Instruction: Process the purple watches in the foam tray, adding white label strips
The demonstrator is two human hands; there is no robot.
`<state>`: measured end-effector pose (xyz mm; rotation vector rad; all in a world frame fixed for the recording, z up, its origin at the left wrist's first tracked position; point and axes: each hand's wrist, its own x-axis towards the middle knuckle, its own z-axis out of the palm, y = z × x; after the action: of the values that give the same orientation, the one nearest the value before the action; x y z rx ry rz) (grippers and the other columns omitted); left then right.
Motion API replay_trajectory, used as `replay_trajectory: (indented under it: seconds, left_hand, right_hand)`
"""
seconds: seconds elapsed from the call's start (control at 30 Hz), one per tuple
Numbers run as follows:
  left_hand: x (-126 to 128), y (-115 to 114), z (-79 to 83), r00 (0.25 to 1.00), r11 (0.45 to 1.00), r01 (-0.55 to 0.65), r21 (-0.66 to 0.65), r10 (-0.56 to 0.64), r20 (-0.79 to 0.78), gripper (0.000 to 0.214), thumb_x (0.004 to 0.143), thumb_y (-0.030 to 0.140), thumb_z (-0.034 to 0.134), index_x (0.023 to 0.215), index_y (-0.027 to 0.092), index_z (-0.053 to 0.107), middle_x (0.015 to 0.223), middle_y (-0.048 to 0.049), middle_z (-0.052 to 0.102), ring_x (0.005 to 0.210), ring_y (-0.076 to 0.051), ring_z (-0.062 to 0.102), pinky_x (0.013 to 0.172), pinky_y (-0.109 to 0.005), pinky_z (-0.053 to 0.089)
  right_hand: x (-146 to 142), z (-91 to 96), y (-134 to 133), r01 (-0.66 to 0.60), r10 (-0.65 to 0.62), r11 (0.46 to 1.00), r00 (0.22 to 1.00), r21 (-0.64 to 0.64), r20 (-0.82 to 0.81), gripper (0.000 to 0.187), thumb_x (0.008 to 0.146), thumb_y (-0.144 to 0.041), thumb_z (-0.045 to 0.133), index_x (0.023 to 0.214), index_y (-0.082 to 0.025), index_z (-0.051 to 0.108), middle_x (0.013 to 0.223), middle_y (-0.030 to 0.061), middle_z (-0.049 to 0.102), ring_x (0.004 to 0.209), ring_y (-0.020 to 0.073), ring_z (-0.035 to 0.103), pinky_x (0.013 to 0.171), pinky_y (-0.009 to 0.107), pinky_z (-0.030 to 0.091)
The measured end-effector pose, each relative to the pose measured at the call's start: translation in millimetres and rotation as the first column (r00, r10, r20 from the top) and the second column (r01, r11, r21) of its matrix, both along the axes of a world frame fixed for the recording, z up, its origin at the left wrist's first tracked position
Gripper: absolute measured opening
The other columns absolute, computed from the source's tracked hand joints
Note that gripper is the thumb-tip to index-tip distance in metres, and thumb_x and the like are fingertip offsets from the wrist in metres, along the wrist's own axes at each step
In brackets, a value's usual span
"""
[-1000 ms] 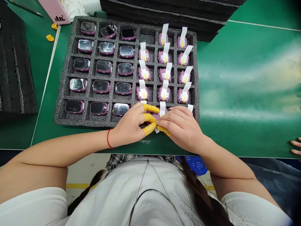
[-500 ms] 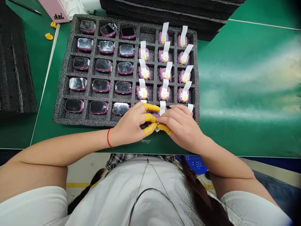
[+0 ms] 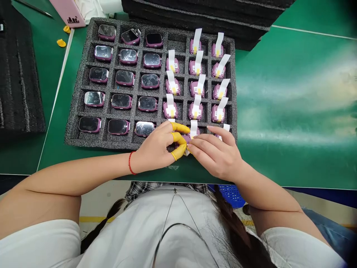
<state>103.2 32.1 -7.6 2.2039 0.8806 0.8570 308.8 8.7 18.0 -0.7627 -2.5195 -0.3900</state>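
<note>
A black foam tray (image 3: 73, 111) holds several purple watch bodies in its cells. Those on the left lie screen up (image 3: 122, 101). Those on the right carry white paper tabs with yellow tape (image 3: 195, 109). At the tray's near edge my left hand (image 3: 158, 147), with yellow finger cots and a red string at the wrist, pinches a purple watch body (image 3: 186, 139). My right hand (image 3: 216, 154) meets it there, fingertips closed on the same piece and its white tab.
More black foam trays are stacked at the far edge (image 3: 195, 11), and another lies at the left (image 3: 16, 74). A pink box (image 3: 69, 13) and loose yellow finger cots (image 3: 61, 42) sit at the far left. Green mat (image 3: 292, 104) stretches to the right.
My right hand's fingers have spread and lifted a little while both hands stay together on the watch body. Another person's fingertips at the right edge have gone from view.
</note>
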Motion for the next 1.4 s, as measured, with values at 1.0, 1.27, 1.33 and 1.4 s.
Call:
replay_trajectory:
  seconds: [1.0,1.27,1.33,1.4]
  left_hand:
    - [-14.9,-4.0,2.8,0.991,0.978,0.131,0.163,-0.131,-0.012,0.009,0.086,0.024,0.062,0.085,0.022,0.070,0.118,-0.0100,0.066,0.102,-0.023,0.061,0.088,-0.042,0.047]
    - [-14.0,-6.7,-4.2,0.986,0.999,-0.014,0.050,0.022,-0.163,0.048,0.083,0.038,0.072,0.122,0.021,0.049,0.125,-0.0086,0.062,0.128,-0.025,0.054,0.119,-0.054,0.026]
    - [-12.2,-7.6,-6.6,0.985,0.997,-0.023,0.070,0.035,-0.170,0.058,0.083,0.039,0.072,0.130,0.021,0.042,0.124,-0.0077,0.062,0.123,-0.025,0.056,0.120,-0.055,0.023]
    - [-10.7,-7.9,-8.1,0.985,0.995,-0.031,0.091,0.046,-0.164,0.058,0.084,0.039,0.071,0.131,0.023,0.040,0.122,-0.0058,0.062,0.115,-0.023,0.060,0.121,-0.055,0.022]
  right_hand:
    - [29.7,28.1,2.1,-0.058,-0.439,0.683,0.764,-0.729,-0.473,0.009,0.085,-0.017,0.065,0.082,-0.024,0.061,0.100,0.0033,0.062,0.096,0.0190,0.059,0.085,0.037,0.048]
    - [3.9,-2.4,19.2,-0.155,-0.492,0.340,0.812,-0.928,-0.316,0.014,0.086,-0.024,0.064,0.073,-0.020,0.062,0.099,0.0054,0.062,0.100,0.0205,0.057,0.092,0.039,0.044]
    - [0.2,-3.7,18.3,-0.110,-0.457,0.368,0.843,-0.923,-0.283,0.013,0.086,-0.020,0.061,0.074,-0.020,0.062,0.098,0.0053,0.062,0.100,0.0204,0.055,0.093,0.040,0.043]
    - [-1.5,-3.5,17.6,-0.075,-0.427,0.389,0.869,-0.918,-0.251,0.015,0.087,-0.018,0.059,0.072,-0.019,0.060,0.097,0.0052,0.063,0.097,0.0200,0.054,0.092,0.040,0.042]
